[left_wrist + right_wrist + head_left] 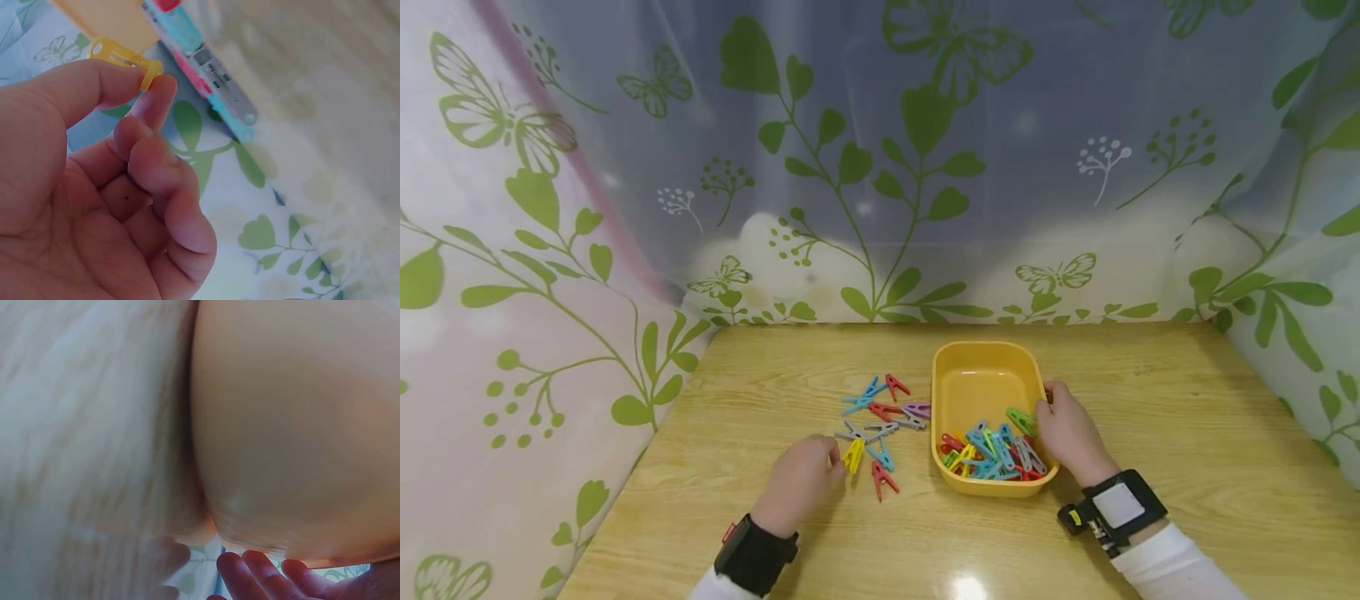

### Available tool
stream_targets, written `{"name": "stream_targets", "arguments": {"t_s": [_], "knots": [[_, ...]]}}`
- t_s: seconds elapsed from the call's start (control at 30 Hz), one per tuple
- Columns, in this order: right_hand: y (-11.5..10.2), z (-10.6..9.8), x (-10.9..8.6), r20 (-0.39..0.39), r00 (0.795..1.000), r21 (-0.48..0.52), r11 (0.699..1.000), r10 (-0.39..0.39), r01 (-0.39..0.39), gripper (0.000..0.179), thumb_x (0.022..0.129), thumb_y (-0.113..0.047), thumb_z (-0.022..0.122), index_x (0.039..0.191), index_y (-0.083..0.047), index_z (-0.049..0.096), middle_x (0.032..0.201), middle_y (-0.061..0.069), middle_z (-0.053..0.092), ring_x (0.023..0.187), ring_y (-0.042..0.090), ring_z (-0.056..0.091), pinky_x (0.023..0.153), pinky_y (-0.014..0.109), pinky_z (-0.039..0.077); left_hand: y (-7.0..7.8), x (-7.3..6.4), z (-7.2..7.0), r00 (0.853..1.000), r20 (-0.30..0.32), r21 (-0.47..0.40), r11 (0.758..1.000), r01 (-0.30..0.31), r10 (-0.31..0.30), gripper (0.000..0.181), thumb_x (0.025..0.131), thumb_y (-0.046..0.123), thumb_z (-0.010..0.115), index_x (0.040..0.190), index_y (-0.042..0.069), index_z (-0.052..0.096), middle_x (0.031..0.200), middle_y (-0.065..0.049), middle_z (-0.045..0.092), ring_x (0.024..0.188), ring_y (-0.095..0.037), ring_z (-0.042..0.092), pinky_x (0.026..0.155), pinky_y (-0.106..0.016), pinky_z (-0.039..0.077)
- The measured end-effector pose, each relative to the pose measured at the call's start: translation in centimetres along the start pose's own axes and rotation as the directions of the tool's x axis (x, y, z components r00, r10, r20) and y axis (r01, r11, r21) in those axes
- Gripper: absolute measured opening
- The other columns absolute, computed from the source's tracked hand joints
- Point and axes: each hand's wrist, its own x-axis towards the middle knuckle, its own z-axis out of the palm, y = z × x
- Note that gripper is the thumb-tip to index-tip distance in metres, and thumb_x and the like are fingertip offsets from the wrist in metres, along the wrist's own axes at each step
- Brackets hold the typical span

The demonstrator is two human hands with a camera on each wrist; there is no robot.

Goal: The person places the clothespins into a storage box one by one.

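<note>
My left hand (801,482) pinches a yellow clothespin (853,456) between thumb and index finger, just above the table. The left wrist view shows the same yellow clothespin (119,55) at the fingertips, with the other fingers curled loosely. Beside it, several loose clothespins (882,429) in red, blue, grey and purple lie scattered. My right hand (1072,433) grips the right rim of a yellow plastic bin (985,487). In the right wrist view, fingers (269,575) show by the bin's outer wall (300,437). Many-coloured clothespins (996,450) are heaped in the bin's near end.
The wooden table (737,375) carries everything. Curtains (865,167) printed with green leaves and butterflies rise along its back and both sides. Each wrist wears a black strap; the right strap (1116,508) carries a small device.
</note>
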Motion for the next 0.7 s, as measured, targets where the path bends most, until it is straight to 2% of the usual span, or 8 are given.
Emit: {"name": "stream_targets", "arguments": {"t_s": [0.17, 0.4, 0.57, 0.7], "knots": [[-0.1, 0.0, 0.0, -0.002, 1.0, 0.0, 1.0, 0.0, 0.0, 0.053, 0.11, -0.02, 0.027, 0.151, 0.013, 0.03, 0.145, 0.038, 0.046, 0.123, 0.045, 0.055, 0.104, 0.061, 0.048, 0.8, 1.1, -0.4, 0.998, -0.052, -0.005, 1.0, -0.021, 0.02, 0.016, 0.091, 0.011, 0.075, 0.078, 0.012, 0.065, 0.073, 0.003, 0.056, 0.056, -0.008, 0.038, 0.052, -0.022, 0.031], [0.1, 0.1, 0.1, -0.02, 1.0, -0.016, 1.0, -0.017, 0.017, 0.053, 0.109, -0.02, 0.027, 0.15, 0.013, 0.032, 0.145, 0.037, 0.048, 0.127, 0.046, 0.055, 0.105, 0.061, 0.047, 3.5, 2.5, -0.4, 0.987, -0.121, -0.033, 0.994, -0.109, 0.104, 0.011, 0.092, 0.012, 0.074, 0.083, 0.012, 0.067, 0.078, 0.002, 0.062, 0.059, -0.008, 0.042, 0.053, -0.022, 0.035], [0.2, 0.1, 0.1, -0.018, 1.0, -0.016, 1.0, -0.022, 0.022, 0.054, 0.109, -0.021, 0.026, 0.15, 0.013, 0.032, 0.145, 0.037, 0.048, 0.129, 0.047, 0.054, 0.105, 0.062, 0.046, 5.9, 3.3, 0.1, 0.983, -0.122, -0.056, 0.988, -0.146, 0.138, 0.01, 0.094, 0.015, 0.075, 0.086, 0.013, 0.07, 0.086, 0.0, 0.069, 0.069, -0.01, 0.056, 0.059, -0.023, 0.044], [0.0, 0.1, 0.0, -0.017, 1.0, -0.006, 1.0, -0.025, 0.025, 0.053, 0.109, -0.021, 0.027, 0.15, 0.013, 0.032, 0.145, 0.037, 0.048, 0.128, 0.047, 0.054, 0.105, 0.061, 0.046, 7.8, 3.7, 0.6, 0.982, -0.103, -0.087, 0.982, -0.165, 0.156, 0.01, 0.096, 0.018, 0.075, 0.089, 0.013, 0.071, 0.091, -0.002, 0.072, 0.069, -0.009, 0.056, 0.061, -0.022, 0.044]]}}
